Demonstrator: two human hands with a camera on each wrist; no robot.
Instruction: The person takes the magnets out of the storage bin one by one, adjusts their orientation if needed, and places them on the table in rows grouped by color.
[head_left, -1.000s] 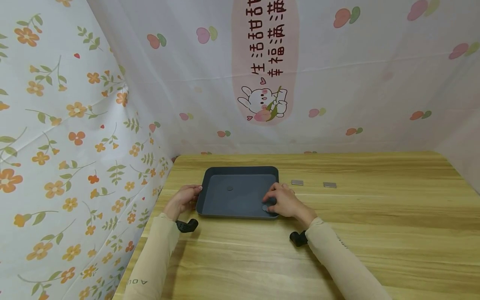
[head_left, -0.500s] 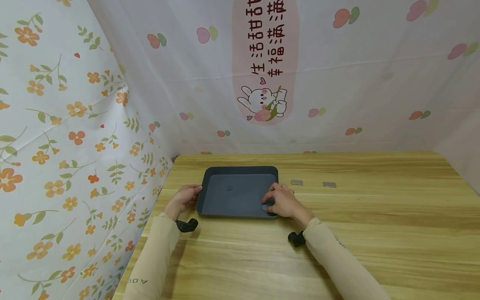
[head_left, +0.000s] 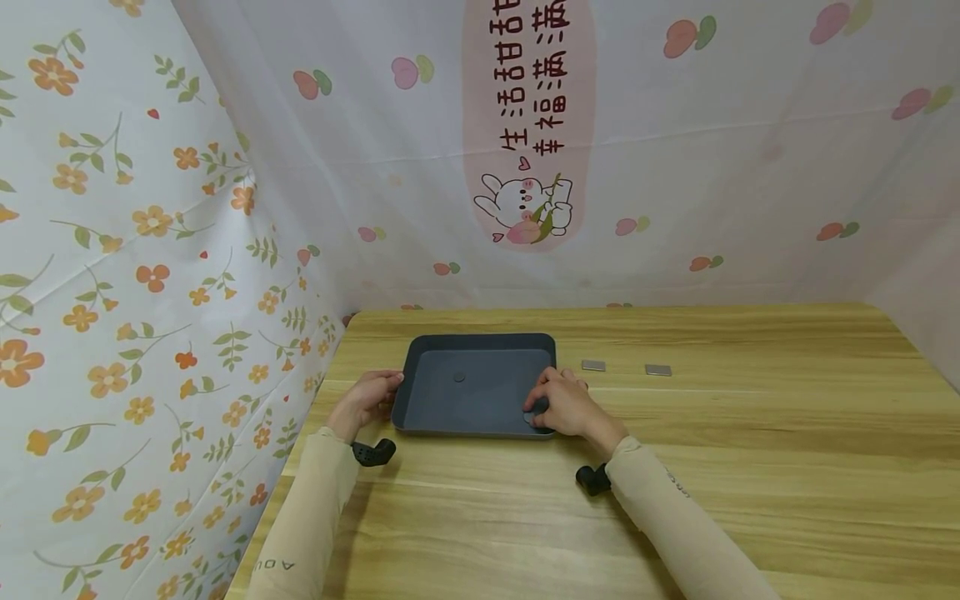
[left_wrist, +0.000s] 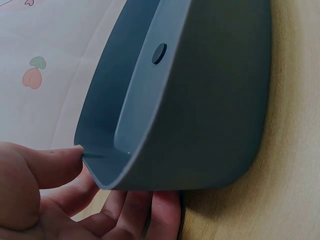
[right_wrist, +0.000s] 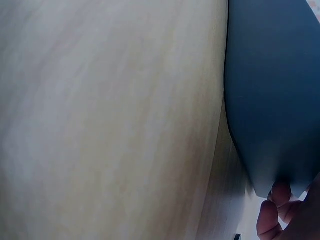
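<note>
A shallow dark grey rectangular tray point(head_left: 480, 392) lies on the wooden table. My left hand point(head_left: 369, 396) grips its left end. In the left wrist view the thumb point(left_wrist: 60, 165) rests at the rim while the other fingers sit against the outside wall. My right hand point(head_left: 566, 402) reaches over the right wall, index finger and thumb inside the front right corner. Between those fingertips is a small flat round grey disc point(head_left: 528, 417), pinched and mostly covered. Another such disc point(head_left: 459, 377) lies on the tray floor, left of the middle.
Two small flat grey rectangular pieces point(head_left: 593, 365) lie on the table point(head_left: 750, 450) to the right of the tray. A patterned cloth point(head_left: 645, 167) hangs behind the table, and a floral cloth point(head_left: 172, 333) hangs along its left side. Both wrists carry black camera mounts point(head_left: 373, 452).
The tray and left hand stay in place. My right hand and forearm have shifted very slightly left, and the right fingertips now cover more of the disc in the corner.
</note>
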